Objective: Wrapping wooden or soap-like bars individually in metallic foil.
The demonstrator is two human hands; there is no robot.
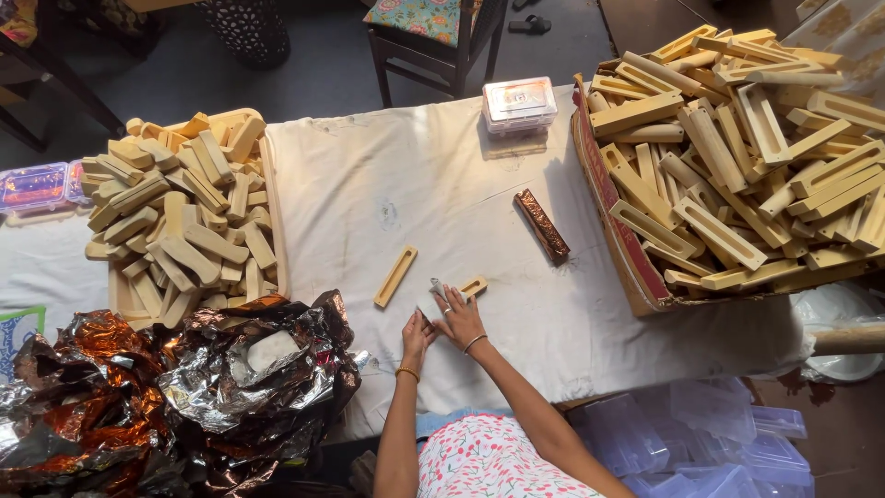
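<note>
My right hand (458,316) presses down on a small sheet of silvery foil (435,288) that lies under a slotted wooden piece (473,286) on the white cloth (442,194). My left hand (417,335) sits just beside it, fingertips touching the foil's near edge. A second slotted wooden piece (395,276) lies bare a little to the left. A piece wrapped in copper-coloured foil (542,225) rests further right.
A cardboard box (604,180) heaped with slotted wooden pieces fills the right. A tray (274,207) piled with solid wooden blocks stands left. Crumpled foil sheets (175,397) lie at the near left. A clear plastic box (519,104) sits at the far edge; more plastic boxes (701,433) lie below right.
</note>
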